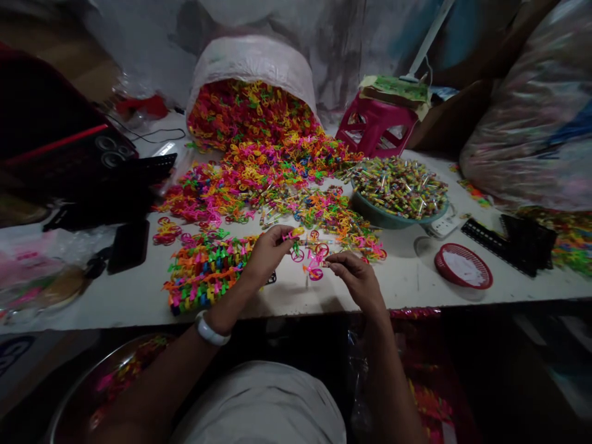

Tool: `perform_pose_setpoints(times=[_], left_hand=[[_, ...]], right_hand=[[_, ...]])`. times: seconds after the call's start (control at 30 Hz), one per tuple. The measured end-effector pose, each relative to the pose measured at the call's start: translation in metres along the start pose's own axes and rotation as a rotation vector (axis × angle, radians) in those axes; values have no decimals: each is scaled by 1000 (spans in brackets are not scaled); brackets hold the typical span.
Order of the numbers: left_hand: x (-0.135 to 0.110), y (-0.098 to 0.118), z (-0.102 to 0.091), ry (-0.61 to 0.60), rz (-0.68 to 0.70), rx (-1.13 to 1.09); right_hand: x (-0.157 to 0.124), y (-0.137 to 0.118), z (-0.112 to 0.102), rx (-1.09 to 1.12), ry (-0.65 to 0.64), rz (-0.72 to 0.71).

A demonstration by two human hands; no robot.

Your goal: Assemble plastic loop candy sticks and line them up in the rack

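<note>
My left hand [268, 256], with a white bracelet on its wrist, pinches a small yellow and pink plastic toy piece [293, 234] above the table. Opposite it, my right hand [356, 277] has thumb and fingers pressed together on a small pale end, too small to make out. Just left of those fingertips is a pink plastic piece with a wheel-like ring [315, 271]; whether it is held or lying there I cannot tell. Beside my left hand, rows of coloured plastic pieces [203, 271] stand packed together. A loose heap of similar pieces [277, 163] spreads beyond both hands.
A tipped white sack [259, 55] spills pieces at the back. Right of the heap stands a green basin [383, 216] full of small tubes. A red basket [485, 280], black strips [497, 246], a pink stool [379, 126] and a phone [129, 246] are also on the table.
</note>
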State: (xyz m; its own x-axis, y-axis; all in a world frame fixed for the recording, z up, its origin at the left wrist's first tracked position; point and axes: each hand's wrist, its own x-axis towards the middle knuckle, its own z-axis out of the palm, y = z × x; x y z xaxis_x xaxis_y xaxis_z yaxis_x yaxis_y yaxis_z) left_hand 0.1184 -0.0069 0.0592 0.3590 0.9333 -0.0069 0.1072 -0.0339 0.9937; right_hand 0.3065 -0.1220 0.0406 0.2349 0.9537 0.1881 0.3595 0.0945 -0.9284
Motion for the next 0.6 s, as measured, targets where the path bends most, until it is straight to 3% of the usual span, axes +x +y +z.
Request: perform_pose_setpoints(times=[0.2, 0.3, 0.37, 0.47, 0.53, 0.6], left_hand=[[24, 3, -4, 83, 44, 177], [33, 7, -6, 53, 59, 147], [34, 8, -6, 5, 70, 101], [29, 6, -4, -102, 55, 24], [23, 4, -4, -184, 3, 3], [19, 4, -7, -235, -46, 8]], right_hand=[[-3, 47, 23, -378, 46, 7], [-4, 61, 27, -530, 202, -3], [-2, 55, 27, -481, 298, -27], [5, 28, 28, -382, 346, -129], [12, 8, 32, -461, 328, -207], [18, -4, 38, -575, 229, -263]])
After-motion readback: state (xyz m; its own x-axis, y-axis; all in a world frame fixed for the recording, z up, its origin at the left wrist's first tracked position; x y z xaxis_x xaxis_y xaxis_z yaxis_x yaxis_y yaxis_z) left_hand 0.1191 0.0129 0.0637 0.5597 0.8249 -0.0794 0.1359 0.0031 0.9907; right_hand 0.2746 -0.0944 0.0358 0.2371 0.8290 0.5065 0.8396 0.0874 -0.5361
